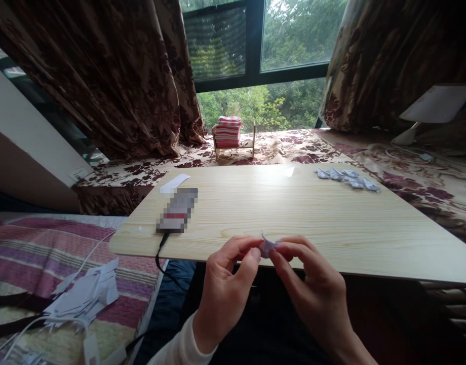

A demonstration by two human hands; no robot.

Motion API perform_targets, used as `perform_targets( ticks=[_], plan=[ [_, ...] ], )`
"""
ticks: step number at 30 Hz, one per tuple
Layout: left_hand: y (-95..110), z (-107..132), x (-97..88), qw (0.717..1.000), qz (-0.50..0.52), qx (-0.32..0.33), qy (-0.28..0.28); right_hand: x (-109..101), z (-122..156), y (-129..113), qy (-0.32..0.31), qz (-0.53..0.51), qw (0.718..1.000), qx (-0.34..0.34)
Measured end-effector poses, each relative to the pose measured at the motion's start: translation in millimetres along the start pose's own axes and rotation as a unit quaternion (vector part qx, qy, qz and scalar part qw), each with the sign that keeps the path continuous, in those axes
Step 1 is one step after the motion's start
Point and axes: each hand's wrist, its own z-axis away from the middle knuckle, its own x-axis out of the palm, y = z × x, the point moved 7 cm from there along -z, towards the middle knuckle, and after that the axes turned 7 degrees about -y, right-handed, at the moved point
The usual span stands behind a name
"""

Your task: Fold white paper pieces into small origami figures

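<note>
A small folded piece of pale blue paper (pixel 266 246) is pinched between the fingertips of both hands, just over the near edge of a light wooden table (pixel 294 208). My left hand (pixel 227 289) grips the paper's left side with thumb and forefinger closed. My right hand (pixel 312 289) grips its right side the same way. Several finished folded blue paper pieces (pixel 349 179) lie in a row at the table's far right.
A blurred-out phone (pixel 178 210) with a black cable lies at the table's left, a white paper strip (pixel 174 183) behind it. Paper scraps (pixel 84 296) sit on the striped bedding at left. A small wooden rack with a striped cloth (pixel 229 134) stands by the window.
</note>
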Motion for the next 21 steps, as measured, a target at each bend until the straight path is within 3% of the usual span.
perform_targets(
  ticks=[4, 12, 17, 21],
  plan=[
    [7, -3, 0.1, 1.000, -0.015, 0.020, -0.014, -1, -3, 11, -0.026, -0.073, 0.994, 0.077],
    [5, -2, 4.0, 0.999, -0.022, 0.013, -0.037, 0, -5, 13, -0.043, -0.122, 0.986, 0.102],
    [28, -5, -19.0, 0.980, -0.154, 0.127, -0.001, -1, -13, 13, -0.139, -0.096, 0.978, 0.124],
    [45, -12, -13.3, 0.955, -0.207, 0.185, -0.108, -4, -21, 6, -0.209, -0.064, 0.970, 0.108]
  ],
)
